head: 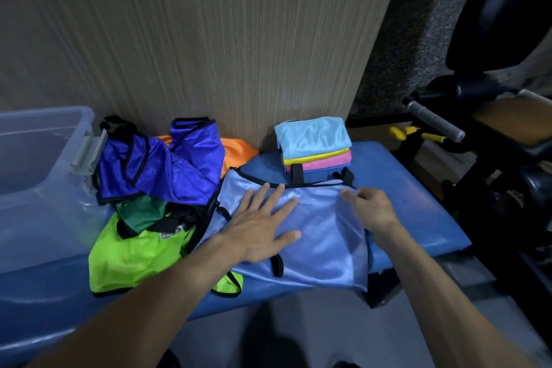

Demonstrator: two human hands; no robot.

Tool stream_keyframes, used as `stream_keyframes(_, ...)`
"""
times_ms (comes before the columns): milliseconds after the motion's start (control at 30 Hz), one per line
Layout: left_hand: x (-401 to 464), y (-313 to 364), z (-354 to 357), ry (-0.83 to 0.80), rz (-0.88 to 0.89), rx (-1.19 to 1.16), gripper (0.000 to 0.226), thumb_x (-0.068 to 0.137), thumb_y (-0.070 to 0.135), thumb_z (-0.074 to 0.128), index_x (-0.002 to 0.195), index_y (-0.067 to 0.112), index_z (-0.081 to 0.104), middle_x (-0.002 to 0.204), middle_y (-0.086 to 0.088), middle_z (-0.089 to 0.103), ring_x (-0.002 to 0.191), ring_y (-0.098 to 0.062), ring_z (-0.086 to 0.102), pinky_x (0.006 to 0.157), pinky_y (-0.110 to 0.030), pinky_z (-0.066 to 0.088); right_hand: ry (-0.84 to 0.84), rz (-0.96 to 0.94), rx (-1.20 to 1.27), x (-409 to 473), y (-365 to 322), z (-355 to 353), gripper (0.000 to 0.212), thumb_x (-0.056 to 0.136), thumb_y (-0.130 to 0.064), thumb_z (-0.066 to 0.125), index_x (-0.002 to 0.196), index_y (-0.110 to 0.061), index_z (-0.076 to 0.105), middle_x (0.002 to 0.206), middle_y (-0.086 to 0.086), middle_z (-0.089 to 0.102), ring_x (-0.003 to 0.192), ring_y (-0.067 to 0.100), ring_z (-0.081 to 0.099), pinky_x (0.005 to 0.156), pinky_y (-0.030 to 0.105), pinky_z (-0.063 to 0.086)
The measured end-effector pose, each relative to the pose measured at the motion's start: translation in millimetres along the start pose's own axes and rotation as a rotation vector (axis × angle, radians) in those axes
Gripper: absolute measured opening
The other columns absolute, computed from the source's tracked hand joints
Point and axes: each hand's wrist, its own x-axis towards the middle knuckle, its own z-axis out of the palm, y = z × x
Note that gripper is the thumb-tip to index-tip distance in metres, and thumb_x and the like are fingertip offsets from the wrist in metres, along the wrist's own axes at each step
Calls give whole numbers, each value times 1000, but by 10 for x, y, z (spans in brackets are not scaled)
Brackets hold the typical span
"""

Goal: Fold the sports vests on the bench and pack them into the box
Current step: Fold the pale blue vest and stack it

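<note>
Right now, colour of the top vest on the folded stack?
Light blue, satin sheen; clearest in the head view.

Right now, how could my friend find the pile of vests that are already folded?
Start at the blue bench and look at its far edge, against the wooden wall panel. The folded stack sits there, light blue on top, then yellow, then pink. It alone is neat and square; the vests further left lie crumpled.

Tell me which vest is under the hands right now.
The pale blue vest, spread flat on the bench: left hand pressing it, right hand pinching its edge. The other vests lie untouched.
</note>
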Motion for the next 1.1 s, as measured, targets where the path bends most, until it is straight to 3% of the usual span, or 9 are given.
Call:
stream_keyframes(133, 121, 394, 52, -20, 5, -46, 77, 95, 79, 17, 158, 45, -12, 164, 7, -32, 150, -26, -33, 121, -55, -16, 125, -17, 13, 133, 213, -291, 32, 93, -27, 71, 71, -12, 52, 63, 5, 52, 66, 24, 52, 64, 34, 40)
stream_keyframes(233, 273, 709, 34, -26, -9, -85, 76, 95, 78, 17, 158, 46, -9, 165, 7, -30, 150, -29, -33, 119, -57, -20, 232, -13, -81, 162, 410, -634, 23, 95, -30, 69, 88, -8, 64, 77, 11, 62, 81, 30, 62, 70, 33, 40)
stream_keyframes(367, 354, 789, 25, -31, -54, -120, 74, 97, 76, 15, 160, 44, -7, 166, 6, -27, 151, -30, -31, 119, -57, -22, 154, 47, -24, 209, 459, -793, 35, 95, -36, 69, 97, -1, 71, 93, 13, 67, 84, 28, 62, 72, 36, 45)
stream_keyframes(500, 341, 703, -3, 176, -64, -81, 65, 102, 65, 21, 161, 38, 16, 171, 3, -4, 157, -29, -7, 125, -52, -6, 101, 8, -94, 228, 427, -742, 43, 94, -39, 69, 99, 4, 65, 93, 18, 70, 93, 34, 68, 86, 51, 54)
stream_keyframes(600, 340, 570, 27, 114, -114, -72, 63, 103, 65, 16, 161, 43, 4, 169, 7, -15, 155, -26, -20, 123, -52, -13, 137, 34, -98, 225, 424, -746, 48, 96, -37, 68, 106, 10, 64, 95, 26, 68, 94, 39, 66, 87, 51, 52)
stream_keyframes(700, 344, 482, 30, 12, -115, -102, 64, 101, 68, 14, 158, 47, -7, 165, 12, -27, 151, -23, -30, 121, -52, -18, 136, 29, -218, 253, 441, -754, 39, 97, -37, 64, 98, 2, 66, 91, 21, 69, 93, 38, 65, 76, 43, 50)
stream_keyframes(833, 374, 426, -4, -13, -102, -134, 65, 101, 68, 19, 158, 49, -5, 165, 15, -26, 151, -20, -30, 123, -50, -17, 140, 3, -196, 312, 396, -767, 40, 98, -44, 61, 124, -14, 61, 103, 8, 64, 105, 32, 61, 84, 38, 48)
stream_keyframes(1000, 419, 356, -47, -60, -77, -171, 65, 101, 66, 27, 157, 53, -4, 165, 18, -25, 152, -17, -29, 123, -51, -14, 50, 1, 38, 505, 425, -836, 20, 99, -29, 65, 103, -11, 72, 107, 13, 71, 98, 26, 64, 86, 41, 50)
stream_keyframes(1100, 431, 364, -149, -66, -84, -152, 66, 101, 60, 36, 159, 48, 6, 168, 13, -17, 155, -21, -20, 124, -52, -11, -33, 71, 127, 581, 465, -920, 33, 94, -36, 71, 98, -4, 71, 94, 14, 70, 89, 29, 66, 78, 45, 54)
